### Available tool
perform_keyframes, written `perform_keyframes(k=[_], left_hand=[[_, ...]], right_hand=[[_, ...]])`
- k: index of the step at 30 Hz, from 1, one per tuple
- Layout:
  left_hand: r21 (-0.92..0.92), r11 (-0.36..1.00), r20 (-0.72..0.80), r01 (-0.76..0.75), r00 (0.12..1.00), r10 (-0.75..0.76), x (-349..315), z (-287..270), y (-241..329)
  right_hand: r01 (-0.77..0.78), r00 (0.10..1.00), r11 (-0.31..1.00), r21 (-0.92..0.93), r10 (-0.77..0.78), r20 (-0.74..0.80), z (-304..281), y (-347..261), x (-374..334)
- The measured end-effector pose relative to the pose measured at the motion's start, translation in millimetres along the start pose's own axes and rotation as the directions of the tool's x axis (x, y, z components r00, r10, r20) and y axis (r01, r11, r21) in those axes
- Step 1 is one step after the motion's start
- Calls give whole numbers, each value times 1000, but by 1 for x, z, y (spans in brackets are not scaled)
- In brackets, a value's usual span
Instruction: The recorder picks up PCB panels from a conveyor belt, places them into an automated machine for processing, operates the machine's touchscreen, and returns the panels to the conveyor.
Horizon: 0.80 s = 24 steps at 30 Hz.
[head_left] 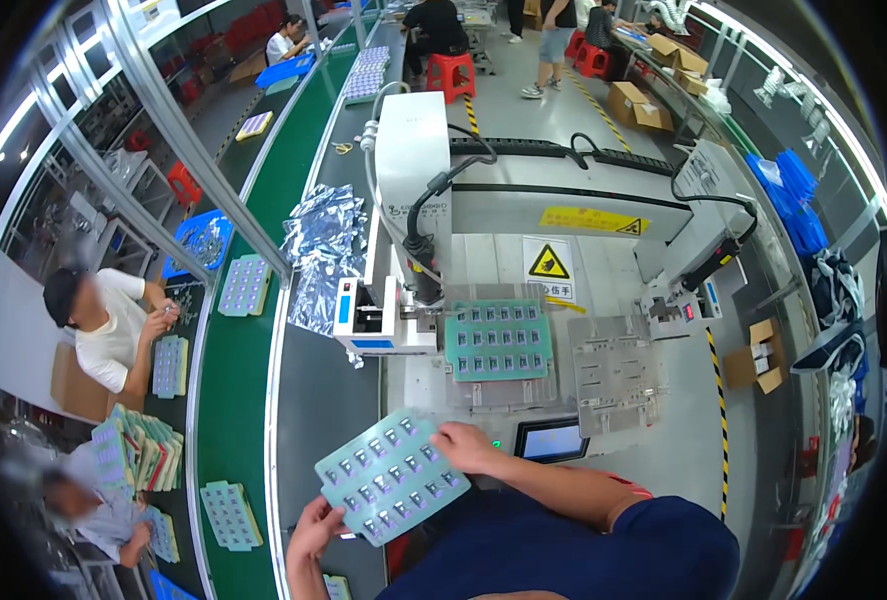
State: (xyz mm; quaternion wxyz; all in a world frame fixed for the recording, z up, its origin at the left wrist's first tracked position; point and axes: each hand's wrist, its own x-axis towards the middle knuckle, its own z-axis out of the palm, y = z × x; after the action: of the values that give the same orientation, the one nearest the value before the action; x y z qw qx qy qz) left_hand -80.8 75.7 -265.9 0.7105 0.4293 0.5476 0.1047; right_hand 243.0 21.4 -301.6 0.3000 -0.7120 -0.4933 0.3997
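Holding green tray (395, 476) with left hand (313, 530) and right hand (466, 448) in front of machine (412, 150), apparently yet to set down, with second tray (499, 352) already on machine

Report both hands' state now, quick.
Left hand: closed on the pale green tray, at its left edge.
Right hand: closed on the same tray's upper right corner.

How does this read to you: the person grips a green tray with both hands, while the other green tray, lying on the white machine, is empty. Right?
Not quite: the tray on the machine isn't empty; the head view shows it carrying rows of small parts. The left hand and right hand do grip a green tray.
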Motion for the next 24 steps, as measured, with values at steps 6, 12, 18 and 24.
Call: perform_keyframes(k=[6, 12, 18, 24], left_hand=[[98, 995, 168, 28, 985, -44, 10, 47, 33], [258, 964, 175, -57, 984, 12, 33, 99, 35], [405, 914, 257, -26, 963, -86, 68, 203, 77], [437, 893, 416, -107, 904, -95, 108, 337, 72]], right_hand=[[-119, 987, 981, 152, 133, -86, -40, 32, -47], [-55, 976, 987, 150, 85, -203, -89, 68, -63], [-152, 924, 956, 252, 228, -306, -162, 127, -93], [-384, 846, 905, 181, 424, -325, -244, 214, -147]])
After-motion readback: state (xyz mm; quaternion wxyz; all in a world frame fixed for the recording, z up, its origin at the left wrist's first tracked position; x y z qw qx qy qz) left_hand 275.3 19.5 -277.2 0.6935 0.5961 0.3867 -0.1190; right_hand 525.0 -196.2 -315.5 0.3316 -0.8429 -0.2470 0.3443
